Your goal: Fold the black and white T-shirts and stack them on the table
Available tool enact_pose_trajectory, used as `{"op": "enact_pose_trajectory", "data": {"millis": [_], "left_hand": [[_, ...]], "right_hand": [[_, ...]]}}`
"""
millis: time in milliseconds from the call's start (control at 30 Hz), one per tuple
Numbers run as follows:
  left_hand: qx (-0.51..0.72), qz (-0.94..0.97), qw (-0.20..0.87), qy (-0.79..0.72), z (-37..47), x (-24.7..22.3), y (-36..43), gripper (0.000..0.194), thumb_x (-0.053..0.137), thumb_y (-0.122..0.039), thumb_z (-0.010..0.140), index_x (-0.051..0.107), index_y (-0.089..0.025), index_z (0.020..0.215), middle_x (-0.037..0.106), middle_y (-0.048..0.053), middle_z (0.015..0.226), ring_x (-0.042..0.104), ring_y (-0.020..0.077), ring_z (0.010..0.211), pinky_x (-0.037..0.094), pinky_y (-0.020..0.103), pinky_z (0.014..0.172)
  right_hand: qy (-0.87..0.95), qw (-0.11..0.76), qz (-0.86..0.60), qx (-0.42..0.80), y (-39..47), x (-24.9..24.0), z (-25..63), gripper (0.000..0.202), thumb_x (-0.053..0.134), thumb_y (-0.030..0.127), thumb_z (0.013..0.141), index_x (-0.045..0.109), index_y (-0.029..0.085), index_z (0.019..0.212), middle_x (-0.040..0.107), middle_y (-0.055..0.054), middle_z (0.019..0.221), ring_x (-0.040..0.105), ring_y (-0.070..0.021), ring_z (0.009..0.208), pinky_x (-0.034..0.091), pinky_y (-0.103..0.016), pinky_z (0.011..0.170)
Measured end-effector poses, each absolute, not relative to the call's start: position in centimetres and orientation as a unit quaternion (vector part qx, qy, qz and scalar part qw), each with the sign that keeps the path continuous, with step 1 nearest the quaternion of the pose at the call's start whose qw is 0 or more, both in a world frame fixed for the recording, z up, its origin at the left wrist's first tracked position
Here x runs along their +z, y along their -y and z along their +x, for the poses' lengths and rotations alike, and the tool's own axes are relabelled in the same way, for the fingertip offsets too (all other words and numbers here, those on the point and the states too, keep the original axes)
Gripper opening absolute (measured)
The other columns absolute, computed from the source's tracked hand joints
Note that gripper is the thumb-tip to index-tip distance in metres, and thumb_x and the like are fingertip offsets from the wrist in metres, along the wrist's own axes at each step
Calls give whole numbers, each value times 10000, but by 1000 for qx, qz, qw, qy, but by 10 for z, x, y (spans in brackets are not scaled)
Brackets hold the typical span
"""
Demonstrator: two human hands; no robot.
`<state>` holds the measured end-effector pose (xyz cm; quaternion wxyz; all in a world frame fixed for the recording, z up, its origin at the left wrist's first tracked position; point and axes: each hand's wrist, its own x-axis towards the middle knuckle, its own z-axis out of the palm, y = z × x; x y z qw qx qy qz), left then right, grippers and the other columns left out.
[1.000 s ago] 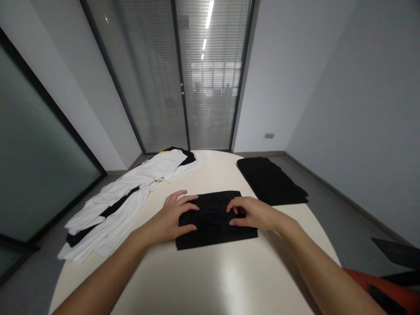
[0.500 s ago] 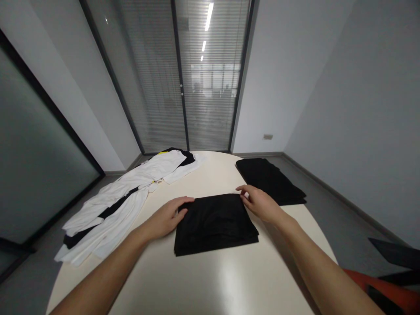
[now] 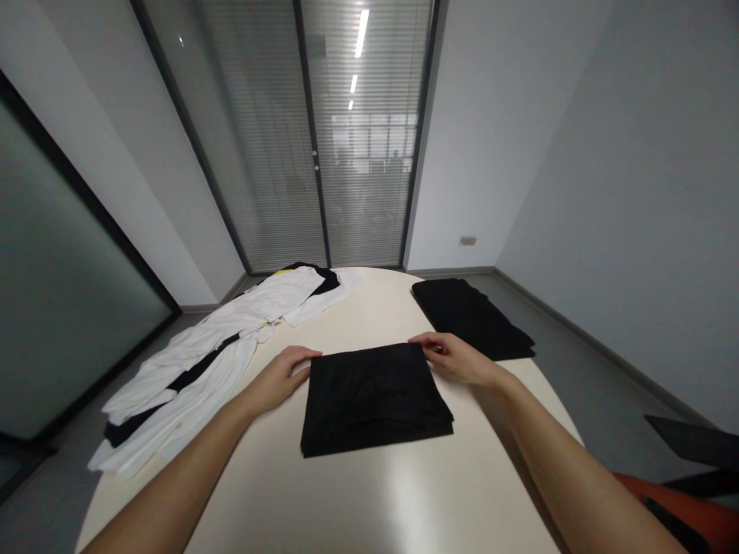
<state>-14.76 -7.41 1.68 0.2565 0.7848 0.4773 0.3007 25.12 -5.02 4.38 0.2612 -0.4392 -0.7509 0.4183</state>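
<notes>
A folded black garment [image 3: 375,400] lies flat in a neat rectangle on the white table [image 3: 289,500], its layers showing along the near edge. At its far left corner is my left hand [image 3: 281,378], fingers stretched out and thumb apart, the tips touching the side of the cloth. My right hand [image 3: 459,358] rests by the far right corner, index finger reaching along the back edge and the other fingers loosely bent beside the cloth. Neither hand is closed around the fabric.
Several white and black garments [image 3: 225,346] lie spread along the table's left edge. A stack of folded black clothes [image 3: 470,317] sits at the far right edge. An orange and black chair [image 3: 681,508] stands at the lower right. Glass panels with blinds [image 3: 363,192] are behind the table.
My left hand has slid off the top of the black garment to its left edge. My right hand has shifted slightly at the far right corner. The garment looks flatter.
</notes>
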Motion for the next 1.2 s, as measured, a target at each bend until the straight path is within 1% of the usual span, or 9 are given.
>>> {"op": "enact_pose_trajectory", "data": {"millis": [100, 200, 367, 533, 700, 833, 1000, 1100, 1200], "left_hand": [[316, 770, 272, -483, -146, 15, 73, 316, 610, -404, 920, 730, -234, 1158, 715, 90, 1187, 634, 272, 1149, 457, 445, 1078], [331, 746, 299, -494, -145, 16, 73, 303, 638, -407, 893, 743, -225, 1112, 732, 84, 1160, 658, 272, 1116, 469, 434, 1065], [348, 714, 346, -500, -144, 18, 73, 331, 649, -412, 874, 741, -201, 1112, 760, 78, 1100, 689, 267, 1046, 500, 414, 1011], [353, 686, 380, -511, -144, 15, 73, 364, 654, -433, 881, 719, -178, 1133, 762, 65, 913, 705, 233, 889, 541, 362, 878], [343, 692, 389, -502, -142, 18, 74, 375, 701, -461, 850, 714, -183, 1102, 767, 87, 975, 711, 246, 920, 541, 371, 887], [349, 690, 389, -501, -140, 19, 74, 348, 700, -446, 847, 715, -176, 1065, 763, 87, 950, 708, 248, 915, 538, 372, 887], [320, 737, 355, -479, -138, 18, 75, 298, 663, -345, 867, 717, -187, 1114, 746, 79, 1055, 676, 243, 1019, 489, 384, 985], [316, 742, 335, -488, -137, 18, 76, 288, 593, -365, 916, 724, -187, 1101, 743, 73, 1018, 671, 233, 986, 486, 381, 965], [326, 740, 334, -484, -136, 17, 76, 271, 577, -359, 927, 722, -190, 1081, 740, 76, 1064, 663, 235, 1006, 478, 371, 954]], "right_hand": [[745, 276, -420, 439, 49, 41, 251, 414, 589, 509, 931, 704, 158, 1118, 730, -102, 1056, 661, -244, 984, 502, -379, 901], [733, 295, -408, 458, 48, 37, 250, 441, 592, 548, 928, 685, 158, 1112, 725, -91, 1009, 651, -229, 941, 499, -360, 857], [716, 308, -395, 486, 47, 34, 251, 415, 700, 502, 860, 680, 172, 1111, 718, -63, 968, 650, -198, 873, 491, -334, 819], [690, 322, -393, 516, 48, 36, 250, 397, 733, 501, 838, 688, 166, 1048, 707, -44, 875, 633, -179, 798, 477, -312, 753], [674, 323, -400, 530, 50, 38, 249, 479, 704, 567, 855, 669, 176, 1129, 660, -7, 753, 561, -142, 664, 418, -278, 632], [685, 314, -409, 515, 51, 42, 252, 511, 644, 600, 892, 669, 183, 1185, 671, -24, 819, 565, -144, 696, 424, -276, 635], [690, 309, -403, 516, 51, 46, 253, 484, 649, 600, 891, 692, 177, 1123, 686, -55, 926, 592, -158, 768, 450, -273, 660], [680, 317, -399, 528, 51, 45, 254, 482, 662, 600, 881, 692, 181, 1118, 693, -63, 961, 606, -165, 793, 458, -275, 673], [675, 317, -398, 534, 51, 46, 257, 463, 667, 584, 882, 701, 186, 1116, 702, -69, 1001, 619, -175, 825, 466, -284, 697]]}}
